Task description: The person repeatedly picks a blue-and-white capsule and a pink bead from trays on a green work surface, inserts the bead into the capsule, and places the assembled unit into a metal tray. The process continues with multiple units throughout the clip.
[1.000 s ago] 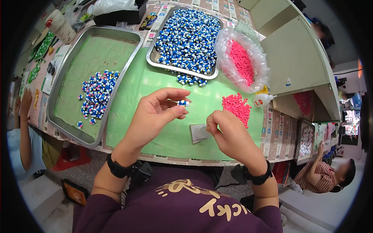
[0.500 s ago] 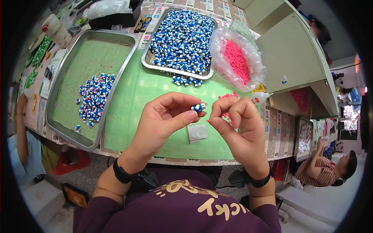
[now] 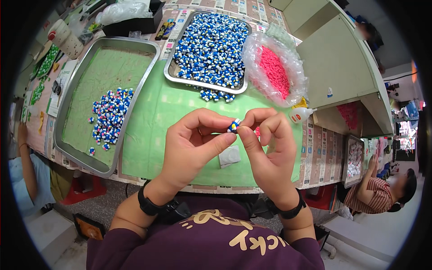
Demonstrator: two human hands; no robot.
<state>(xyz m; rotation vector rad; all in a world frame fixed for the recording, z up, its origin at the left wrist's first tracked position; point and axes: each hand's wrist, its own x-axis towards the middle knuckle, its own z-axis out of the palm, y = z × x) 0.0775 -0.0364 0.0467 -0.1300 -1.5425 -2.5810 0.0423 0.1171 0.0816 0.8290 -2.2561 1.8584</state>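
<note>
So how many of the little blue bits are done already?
Done: a small pile of blue-white-pink pieces in the left tray. In hand: left hand and right hand pinch one blue piece. Left: a full tray of blue-white pieces and a bag of pink bits.

You pinch a tiny blue-and-white piece (image 3: 233, 126) between both hands' fingertips, raised above the green mat (image 3: 180, 112), near its front edge.
</note>
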